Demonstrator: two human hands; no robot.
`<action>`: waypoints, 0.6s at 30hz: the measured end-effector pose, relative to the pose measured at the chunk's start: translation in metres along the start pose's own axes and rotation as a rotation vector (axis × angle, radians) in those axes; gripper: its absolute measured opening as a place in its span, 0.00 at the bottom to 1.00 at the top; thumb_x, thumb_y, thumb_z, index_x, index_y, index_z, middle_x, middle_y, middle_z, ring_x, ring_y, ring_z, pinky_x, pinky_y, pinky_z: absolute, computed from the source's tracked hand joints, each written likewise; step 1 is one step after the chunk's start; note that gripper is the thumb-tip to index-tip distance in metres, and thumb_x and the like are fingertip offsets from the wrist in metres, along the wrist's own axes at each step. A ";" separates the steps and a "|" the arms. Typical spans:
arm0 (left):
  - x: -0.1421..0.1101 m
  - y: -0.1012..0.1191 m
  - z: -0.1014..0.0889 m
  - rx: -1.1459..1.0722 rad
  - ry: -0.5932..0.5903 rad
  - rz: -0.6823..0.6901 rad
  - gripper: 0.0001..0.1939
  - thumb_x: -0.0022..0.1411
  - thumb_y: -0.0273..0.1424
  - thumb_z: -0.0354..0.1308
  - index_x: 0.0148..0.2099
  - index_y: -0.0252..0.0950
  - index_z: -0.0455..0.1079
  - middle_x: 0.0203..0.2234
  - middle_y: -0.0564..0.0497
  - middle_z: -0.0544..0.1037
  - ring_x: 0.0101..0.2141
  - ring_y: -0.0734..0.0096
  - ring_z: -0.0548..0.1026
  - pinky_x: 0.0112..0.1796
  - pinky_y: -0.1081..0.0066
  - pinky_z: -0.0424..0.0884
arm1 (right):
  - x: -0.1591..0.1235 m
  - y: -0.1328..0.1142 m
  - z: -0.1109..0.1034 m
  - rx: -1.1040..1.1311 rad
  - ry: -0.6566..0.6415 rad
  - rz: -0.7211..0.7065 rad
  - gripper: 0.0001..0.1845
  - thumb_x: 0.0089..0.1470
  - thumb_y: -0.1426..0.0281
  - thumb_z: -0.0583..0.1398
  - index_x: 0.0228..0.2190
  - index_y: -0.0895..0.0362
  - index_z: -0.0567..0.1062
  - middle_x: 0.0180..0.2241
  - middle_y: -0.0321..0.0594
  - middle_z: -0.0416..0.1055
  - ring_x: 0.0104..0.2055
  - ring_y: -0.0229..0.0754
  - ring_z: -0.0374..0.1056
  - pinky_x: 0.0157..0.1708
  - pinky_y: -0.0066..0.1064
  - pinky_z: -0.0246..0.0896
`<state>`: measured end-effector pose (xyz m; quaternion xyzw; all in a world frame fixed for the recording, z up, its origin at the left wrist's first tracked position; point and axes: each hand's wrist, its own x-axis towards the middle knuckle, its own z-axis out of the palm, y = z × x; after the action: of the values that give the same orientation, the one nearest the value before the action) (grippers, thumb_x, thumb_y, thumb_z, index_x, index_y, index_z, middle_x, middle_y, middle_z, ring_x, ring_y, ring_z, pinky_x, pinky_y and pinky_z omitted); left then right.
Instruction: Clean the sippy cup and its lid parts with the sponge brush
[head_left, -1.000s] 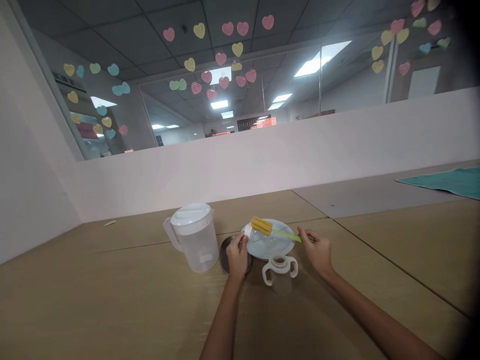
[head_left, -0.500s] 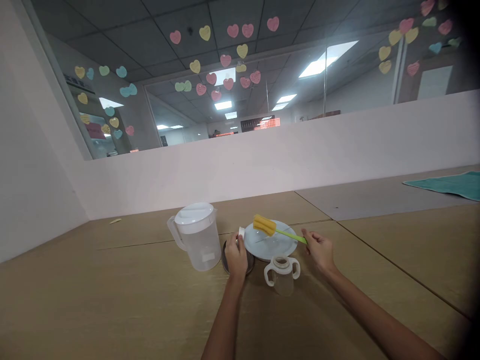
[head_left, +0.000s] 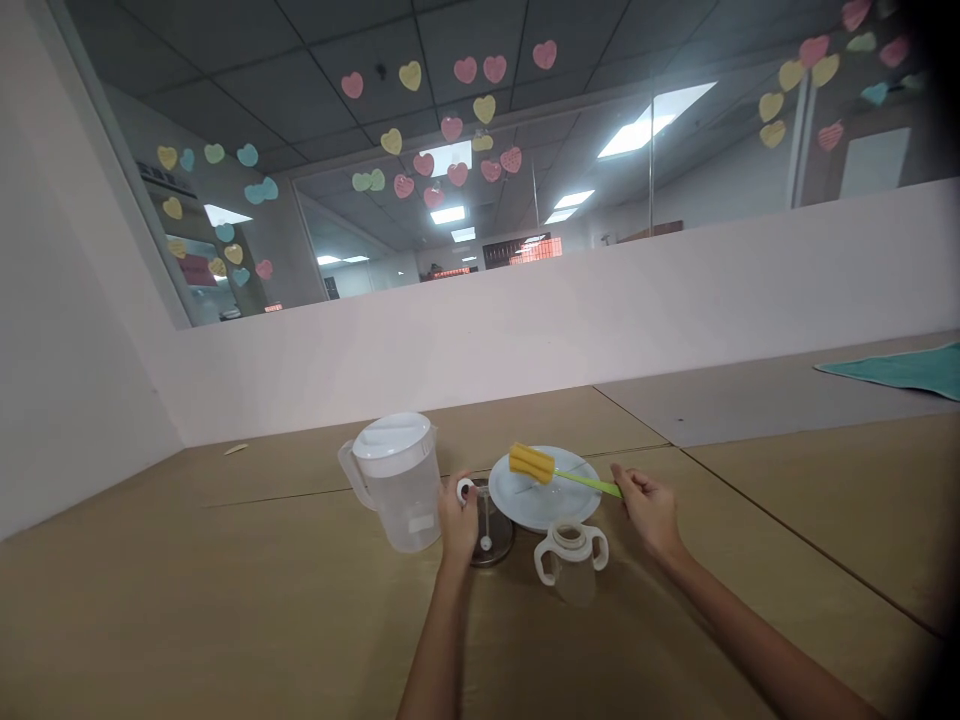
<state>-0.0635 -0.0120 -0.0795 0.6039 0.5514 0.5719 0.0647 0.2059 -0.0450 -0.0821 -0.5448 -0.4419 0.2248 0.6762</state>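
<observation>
Holding, right hand (head_left: pixel 651 508): fingers clamped on the green handle of the yellow sponge brush (head_left: pixel 532 463); sponge head over the white plate (head_left: pixel 546 512), contact unclear.
Left hand (head_left: pixel 457 522): closed on a small white cap (head_left: pixel 466 489), beside the plate.
Dark disc (head_left: pixel 501 549): on the desk (head_left: pixel 300 620), left of the plate; thin straw (head_left: pixel 486 530) with round white end seen over it.
Two-handled cup (head_left: pixel 574 572): upright, open, nearside of plate.
Pitcher (head_left: pixel 406 500): lidded, left of left hand.
Teal cloth (head_left: pixel 904 370): far right.

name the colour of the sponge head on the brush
The ridged cylindrical sponge head is yellow, seen best in the head view.
</observation>
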 end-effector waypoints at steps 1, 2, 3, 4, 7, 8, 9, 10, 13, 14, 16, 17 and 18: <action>0.001 -0.002 0.000 0.001 -0.018 -0.001 0.13 0.54 0.28 0.53 0.42 0.36 0.71 0.35 0.48 0.74 0.37 0.66 0.71 0.42 0.65 0.67 | 0.000 0.001 0.000 -0.011 -0.003 -0.026 0.23 0.47 0.52 0.55 0.14 0.56 0.60 0.13 0.29 0.50 0.18 0.33 0.49 0.19 0.26 0.44; 0.001 -0.004 0.000 0.004 -0.030 -0.004 0.15 0.51 0.26 0.54 0.43 0.36 0.71 0.35 0.48 0.75 0.37 0.66 0.71 0.42 0.65 0.67 | 0.000 0.001 0.000 -0.021 -0.010 -0.049 0.24 0.48 0.52 0.55 0.14 0.56 0.60 0.13 0.29 0.50 0.18 0.33 0.49 0.19 0.25 0.44; 0.002 -0.006 -0.001 0.008 -0.035 -0.009 0.17 0.49 0.23 0.54 0.44 0.36 0.71 0.35 0.47 0.75 0.38 0.66 0.71 0.43 0.64 0.66 | 0.000 0.002 0.000 -0.029 -0.019 -0.070 0.24 0.48 0.52 0.55 0.14 0.56 0.60 0.14 0.29 0.50 0.19 0.33 0.49 0.20 0.25 0.44; 0.002 -0.008 -0.001 0.013 -0.039 -0.013 0.20 0.47 0.21 0.55 0.45 0.35 0.71 0.36 0.47 0.75 0.38 0.65 0.71 0.43 0.64 0.66 | -0.001 0.002 0.000 -0.038 -0.029 -0.091 0.24 0.48 0.52 0.54 0.14 0.56 0.60 0.14 0.30 0.50 0.19 0.33 0.48 0.20 0.25 0.44; 0.001 -0.013 -0.002 0.030 -0.067 -0.010 0.26 0.41 0.17 0.56 0.46 0.36 0.71 0.37 0.47 0.74 0.39 0.64 0.71 0.44 0.64 0.66 | -0.003 0.001 0.000 -0.066 -0.052 -0.148 0.24 0.49 0.53 0.54 0.14 0.57 0.61 0.16 0.31 0.51 0.21 0.33 0.50 0.22 0.25 0.46; 0.001 -0.014 -0.002 0.038 -0.076 -0.005 0.27 0.40 0.17 0.56 0.46 0.36 0.70 0.37 0.47 0.74 0.40 0.65 0.71 0.45 0.64 0.66 | -0.003 0.000 0.000 -0.075 -0.051 -0.162 0.24 0.49 0.53 0.54 0.14 0.57 0.61 0.16 0.31 0.52 0.22 0.34 0.51 0.22 0.25 0.46; 0.000 -0.014 -0.002 0.046 -0.084 0.002 0.27 0.41 0.17 0.56 0.46 0.36 0.70 0.38 0.47 0.74 0.40 0.65 0.71 0.45 0.64 0.66 | -0.004 -0.001 0.000 -0.081 -0.048 -0.173 0.24 0.49 0.53 0.54 0.14 0.57 0.61 0.16 0.31 0.52 0.22 0.34 0.51 0.23 0.25 0.47; 0.000 -0.014 -0.003 0.054 -0.088 0.009 0.26 0.41 0.17 0.56 0.46 0.36 0.70 0.37 0.47 0.74 0.40 0.65 0.71 0.45 0.64 0.66 | -0.004 -0.002 0.000 -0.087 -0.045 -0.179 0.24 0.49 0.53 0.54 0.14 0.57 0.61 0.16 0.32 0.52 0.22 0.34 0.51 0.23 0.25 0.47; -0.003 -0.011 -0.002 0.085 -0.102 0.026 0.22 0.45 0.21 0.58 0.45 0.36 0.70 0.36 0.47 0.73 0.40 0.64 0.71 0.45 0.63 0.67 | -0.005 -0.003 0.000 -0.103 -0.034 -0.186 0.25 0.49 0.52 0.54 0.13 0.57 0.60 0.15 0.31 0.51 0.21 0.33 0.50 0.22 0.25 0.47; -0.005 -0.009 -0.002 0.104 -0.113 0.032 0.20 0.47 0.23 0.58 0.45 0.36 0.70 0.36 0.48 0.72 0.40 0.64 0.71 0.45 0.63 0.67 | -0.006 -0.003 0.000 -0.110 -0.033 -0.188 0.25 0.49 0.52 0.54 0.13 0.57 0.60 0.15 0.31 0.51 0.21 0.33 0.50 0.22 0.25 0.47; -0.008 -0.006 -0.001 0.152 -0.138 0.056 0.18 0.50 0.27 0.58 0.46 0.36 0.69 0.36 0.47 0.70 0.40 0.64 0.70 0.44 0.64 0.67 | -0.006 -0.001 0.001 -0.124 -0.038 -0.193 0.26 0.49 0.51 0.53 0.13 0.57 0.61 0.15 0.32 0.52 0.21 0.34 0.51 0.22 0.25 0.48; -0.009 -0.005 -0.001 0.178 -0.146 0.074 0.17 0.52 0.29 0.58 0.46 0.36 0.69 0.38 0.47 0.69 0.41 0.64 0.70 0.44 0.64 0.67 | -0.007 0.000 0.001 -0.131 -0.043 -0.195 0.26 0.49 0.50 0.53 0.13 0.57 0.62 0.15 0.32 0.53 0.21 0.34 0.52 0.22 0.25 0.48; -0.011 -0.004 -0.001 0.206 -0.145 0.090 0.16 0.53 0.30 0.57 0.46 0.36 0.69 0.39 0.46 0.68 0.42 0.64 0.70 0.45 0.64 0.67 | -0.007 0.002 0.002 -0.136 -0.047 -0.197 0.26 0.49 0.50 0.53 0.14 0.57 0.62 0.15 0.32 0.55 0.21 0.34 0.52 0.22 0.25 0.49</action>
<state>-0.0639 -0.0187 -0.0886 0.6712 0.5734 0.4696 0.0165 0.2012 -0.0489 -0.0862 -0.5378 -0.5233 0.1395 0.6461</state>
